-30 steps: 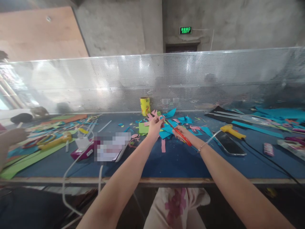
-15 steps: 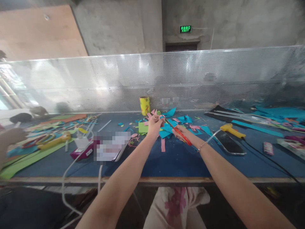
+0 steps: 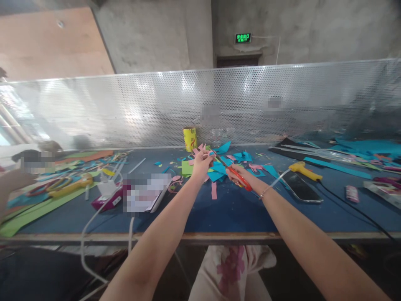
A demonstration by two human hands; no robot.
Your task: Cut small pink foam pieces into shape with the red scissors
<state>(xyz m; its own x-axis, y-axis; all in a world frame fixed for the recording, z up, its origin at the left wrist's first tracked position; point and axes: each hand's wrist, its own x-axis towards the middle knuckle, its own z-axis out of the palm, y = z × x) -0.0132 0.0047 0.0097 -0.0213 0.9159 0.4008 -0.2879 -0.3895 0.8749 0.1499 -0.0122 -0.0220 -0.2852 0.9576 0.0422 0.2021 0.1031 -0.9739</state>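
My right hand (image 3: 235, 172) is wrapped round the red handles of a pair of scissors (image 3: 244, 182). The blades point up and left toward my left hand (image 3: 202, 162). The fingers of that hand are pinched on what looks like a small piece of pink paper, mostly hidden by the fingertips. Beneath and around both hands lies a heap of cut paper: blue scraps (image 3: 223, 148), a green piece (image 3: 187, 168) and pink strips (image 3: 214, 190).
A yellow roll (image 3: 189, 139) stands by the perforated metal screen (image 3: 163, 108). At right lie a phone (image 3: 302, 187) and a yellow glue gun (image 3: 305, 170) with its cord. A purple power strip (image 3: 108, 200) sits at left. Another person's arm (image 3: 14, 184) reaches in at far left.
Both hands stay almost in place, with the scissors still in the right one. At far left, the other person's hand has shifted slightly.
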